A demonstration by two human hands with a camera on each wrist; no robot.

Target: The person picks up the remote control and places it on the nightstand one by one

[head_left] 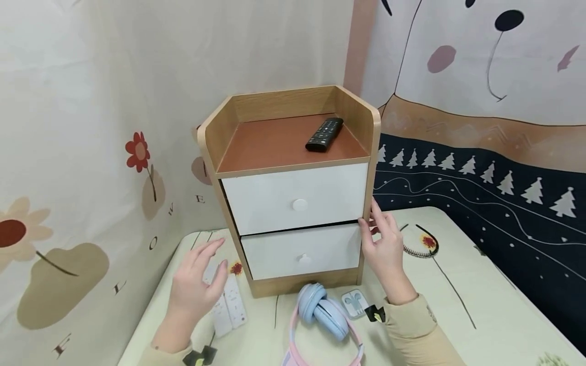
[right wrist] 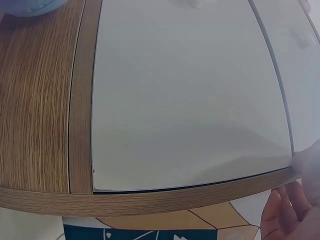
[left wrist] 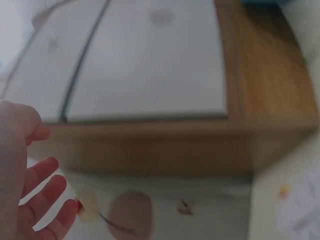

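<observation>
Cabinet [head_left: 290, 190], wood-grained, two white drawers [head_left: 274, 254], reddish-brown top [head_left: 270, 142], right hand [head_left: 385, 249] gripping its edge [head_left: 372, 173], left hand [head_left: 194, 282] loose

looks like a home: drawer cabinet [head_left: 293, 185], remote [head_left: 324, 134], headphones [head_left: 331, 319], patterned hangings [head_left: 458, 117].

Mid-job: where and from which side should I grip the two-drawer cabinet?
I'd grip the two-drawer cabinet by its tall side panels, one hand from each side: they flank the drawers, which may slide. The right hand pinches the right panel's front edge; the left hand is open, apart from it. Keep it level: a black remote control lies on top.
</observation>
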